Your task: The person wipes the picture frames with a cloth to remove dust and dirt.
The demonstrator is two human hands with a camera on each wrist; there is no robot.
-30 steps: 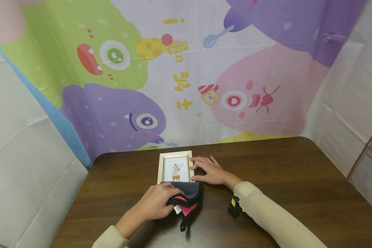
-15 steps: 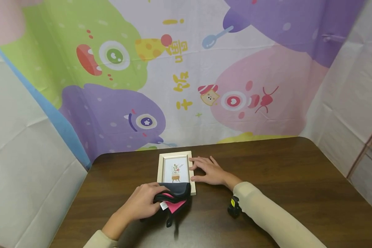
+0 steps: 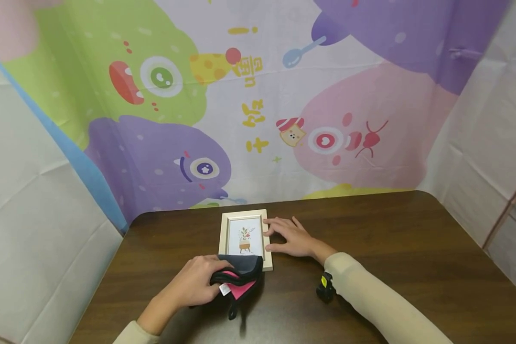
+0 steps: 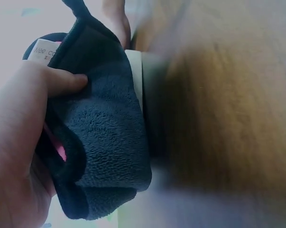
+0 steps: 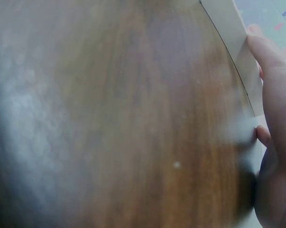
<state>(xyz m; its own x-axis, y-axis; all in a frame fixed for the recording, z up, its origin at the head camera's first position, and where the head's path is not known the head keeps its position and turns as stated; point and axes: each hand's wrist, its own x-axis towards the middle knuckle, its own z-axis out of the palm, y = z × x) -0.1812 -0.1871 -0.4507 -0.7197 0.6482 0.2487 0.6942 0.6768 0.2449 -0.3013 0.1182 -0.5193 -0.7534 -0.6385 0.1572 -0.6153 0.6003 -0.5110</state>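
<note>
My left hand grips a folded cleaning cloth, dark grey outside and pink inside, with black edging, a white tag and a hanging loop. The cloth lies over the near left part of a pale wooden picture frame, hiding its lower border. Flat on the table, the frame shows a potted plant picture. In the left wrist view the thumb presses on the plush cloth. My right hand rests its fingertips and thumb along the frame's right edge. The right wrist view shows the thumb against the frame's side.
The dark wooden table reaches back to a cartoon-printed curtain. Pale sheets hang at the left and right sides. A small black device sits at the right wrist.
My left hand has moved left with the cloth, uncovering the frame's lower right corner; over the last half second it has barely shifted. My right hand stays put.
</note>
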